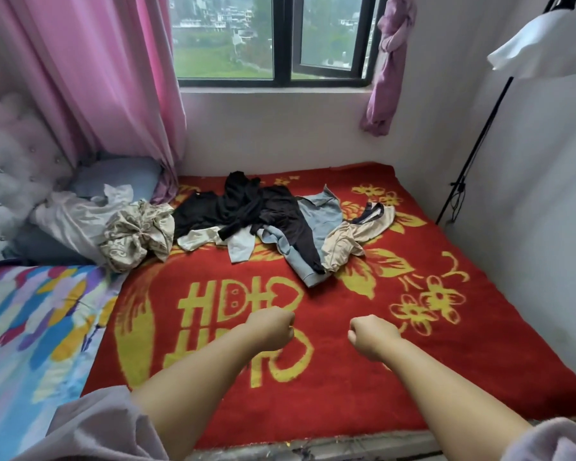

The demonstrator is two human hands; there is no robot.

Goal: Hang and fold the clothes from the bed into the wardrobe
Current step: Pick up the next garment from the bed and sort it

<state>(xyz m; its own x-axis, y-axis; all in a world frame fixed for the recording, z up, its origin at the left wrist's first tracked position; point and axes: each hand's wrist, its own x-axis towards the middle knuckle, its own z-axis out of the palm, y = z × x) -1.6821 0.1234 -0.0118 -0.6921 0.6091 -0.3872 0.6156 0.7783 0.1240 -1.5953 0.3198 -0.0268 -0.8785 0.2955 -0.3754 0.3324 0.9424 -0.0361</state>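
Left hand: the left hand is curled into an empty fist above the red blanket, at about 6 o'clock of the clothes pile.
Right hand: the right hand is likewise fisted, fingers tucked in and gripping nothing, just beside the left.
Why held so: both arms stretch forward with nothing in them; this looks like a starting pose, no garment taken yet.
Clothes: the clothes pile lies at 12 o'clock from the hands, well apart. The black top sprawls over the light blue garment, with the beige garment at its 3 o'clock.
Around: crumpled patterned bedding at 9 o'clock, a colourful quilt at 8 o'clock, a pink curtain and window beyond.
In the way: nothing between hands and pile; the tangled layers probably need separating. No wardrobe is in view.
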